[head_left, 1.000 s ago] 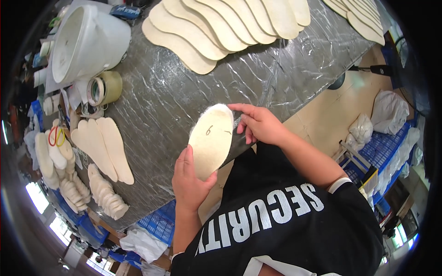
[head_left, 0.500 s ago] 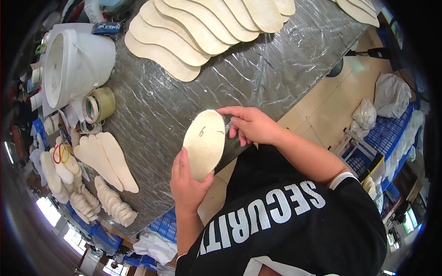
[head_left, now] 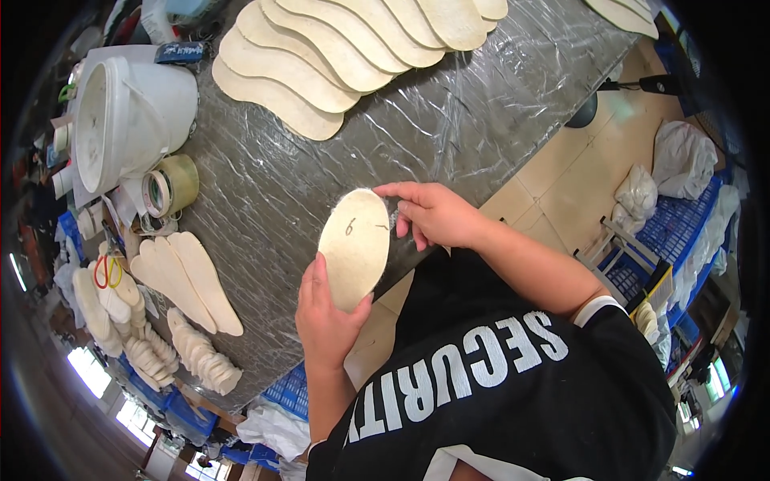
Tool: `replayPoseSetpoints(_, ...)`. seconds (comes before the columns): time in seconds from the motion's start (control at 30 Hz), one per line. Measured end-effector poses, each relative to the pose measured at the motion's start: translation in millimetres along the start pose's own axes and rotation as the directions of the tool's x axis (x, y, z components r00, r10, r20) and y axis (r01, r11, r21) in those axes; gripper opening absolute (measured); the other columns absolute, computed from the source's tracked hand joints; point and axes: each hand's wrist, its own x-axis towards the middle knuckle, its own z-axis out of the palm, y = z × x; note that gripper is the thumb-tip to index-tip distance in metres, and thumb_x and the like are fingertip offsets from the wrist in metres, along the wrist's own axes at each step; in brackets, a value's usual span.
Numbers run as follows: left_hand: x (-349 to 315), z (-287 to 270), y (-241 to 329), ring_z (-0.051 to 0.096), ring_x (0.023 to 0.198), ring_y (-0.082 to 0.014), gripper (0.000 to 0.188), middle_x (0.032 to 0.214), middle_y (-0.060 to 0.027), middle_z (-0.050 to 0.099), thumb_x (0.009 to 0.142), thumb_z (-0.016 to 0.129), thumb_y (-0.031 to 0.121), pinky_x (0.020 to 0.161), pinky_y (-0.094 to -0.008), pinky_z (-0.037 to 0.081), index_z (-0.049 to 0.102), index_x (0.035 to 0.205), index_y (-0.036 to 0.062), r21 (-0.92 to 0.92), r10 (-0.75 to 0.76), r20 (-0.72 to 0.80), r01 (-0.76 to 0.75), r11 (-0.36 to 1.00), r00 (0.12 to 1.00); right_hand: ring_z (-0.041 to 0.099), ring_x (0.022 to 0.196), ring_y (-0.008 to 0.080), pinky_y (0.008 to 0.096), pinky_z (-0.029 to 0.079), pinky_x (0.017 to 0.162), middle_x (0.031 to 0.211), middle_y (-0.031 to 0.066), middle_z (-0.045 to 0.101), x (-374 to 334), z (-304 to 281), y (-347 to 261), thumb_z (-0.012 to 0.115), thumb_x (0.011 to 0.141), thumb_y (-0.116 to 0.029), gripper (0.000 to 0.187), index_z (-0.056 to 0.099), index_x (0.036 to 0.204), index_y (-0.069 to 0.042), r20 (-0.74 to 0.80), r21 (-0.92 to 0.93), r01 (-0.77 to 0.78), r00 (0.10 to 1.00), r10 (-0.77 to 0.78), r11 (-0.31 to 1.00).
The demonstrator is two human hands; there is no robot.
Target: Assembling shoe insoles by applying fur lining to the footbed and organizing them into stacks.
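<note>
A cream felt insole with dark handwritten marks is held up over the table's near edge. Its lower end sits in my left hand, thumb on one side and fingers on the other. At the insole's upper right edge, the outstretched index finger of my right hand touches the rim. The other right fingers are bent loosely, apart from the insole, and I see nothing held in them. Beyond both hands, a fanned row of larger cream insoles lies on the plastic-covered table.
On the left stand a white bucket and a roll of tape. Nearer lie some flat insoles, stacked insoles and scissors with red and yellow handles. Blue crates with plastic bags stand right of the table.
Both hands and the insole keep nearly the same pose. The view has shifted slightly, and the right index finger still rests at the insole's edge.
</note>
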Motion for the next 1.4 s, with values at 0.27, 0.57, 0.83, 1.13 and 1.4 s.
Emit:
replayPoseSetpoints(0.27, 0.5, 4.2, 0.8, 0.052, 0.103, -0.0351, 0.082, 0.117, -0.0194, 0.049, 0.056, 0.077, 0.015, 0.085, -0.0387, 0.044, 0.039, 0.127, -0.0013, 0.069, 0.013, -0.014, -0.012, 0.998, 1.000, 0.050, 0.046, 0.0101, 0.0249, 0.043, 0.047, 0.070, 0.0053, 0.056, -0.6, 0.8, -0.4, 0.035, 0.090, -0.008, 0.039, 0.043, 0.128, -0.006, -0.021, 0.000, 0.004, 1.000, -0.004, 1.000)
replayPoseSetpoints(0.57, 0.1, 1.9, 8.3, 0.051, 0.098, -0.0320, 0.085, 0.119, -0.0157, 0.047, 0.056, 0.078, 0.021, 0.078, -0.0390, 0.046, 0.038, 0.127, -0.0010, 0.135, -0.012, 0.035, 0.007, 0.991, 0.999, 0.053, 0.095, 0.0245, 0.0399, 0.042, 0.079, 0.110, 0.0103, 0.051, -13.0, 24.0, -15.0, 0.078, 0.056, -0.021, 0.083, 0.040, 0.130, -0.015, 0.156, -0.769, 0.500, 0.752, -0.641, 0.399)
replayPoseSetpoints(0.83, -9.2, -16.7, 4.2, 0.051, 0.101, -0.0350, 0.080, 0.120, -0.0164, 0.045, 0.060, 0.077, 0.022, 0.080, -0.0393, 0.045, 0.037, 0.127, 0.0010, -0.081, -0.037, 0.026, 0.040, 0.996, 0.999, 0.035, 0.124, 0.0323, 0.0576, 0.015, 0.103, 0.134, 0.0133, 0.036, 12.5, 39.9, -17.0, 0.081, 0.041, -0.034, 0.100, 0.038, 0.130, -0.021, 0.469, -0.843, 0.536, 0.762, -0.448, 0.030)
replayPoseSetpoints(1.13, -60.9, -27.6, -58.7, 0.061, 0.082, -0.0310, 0.038, 0.086, -0.0146, 0.062, 0.072, 0.067, 0.011, 0.076, -0.0344, 0.047, 0.054, 0.106, -0.0010, -0.312, -0.386, 0.136, 0.409, 0.857, 0.912, 0.034, 0.123, 0.0319, 0.0586, 0.013, 0.102, 0.132, 0.0127, 0.038, 14.2, 38.6, -16.3, 0.081, 0.040, -0.035, 0.103, 0.036, 0.131, -0.021, 0.460, -0.850, 0.523, 0.795, -0.395, 0.063)
replayPoseSetpoints(1.4, -79.7, 0.0, -78.9, 0.055, 0.077, -0.0068, 0.021, 0.087, -0.0043, 0.061, 0.077, 0.062, -0.001, 0.067, -0.0208, 0.045, 0.055, 0.097, -0.0027, -0.747, -0.586, 0.235, 0.529, 0.402, 0.776, 0.036, 0.121, 0.0341, 0.0586, 0.013, 0.102, 0.132, 0.0143, 0.038, 17.9, 40.1, -18.0, 0.080, 0.041, -0.040, 0.103, 0.036, 0.131, -0.017, 0.472, -0.846, 0.532, 0.779, -0.412, 0.038)
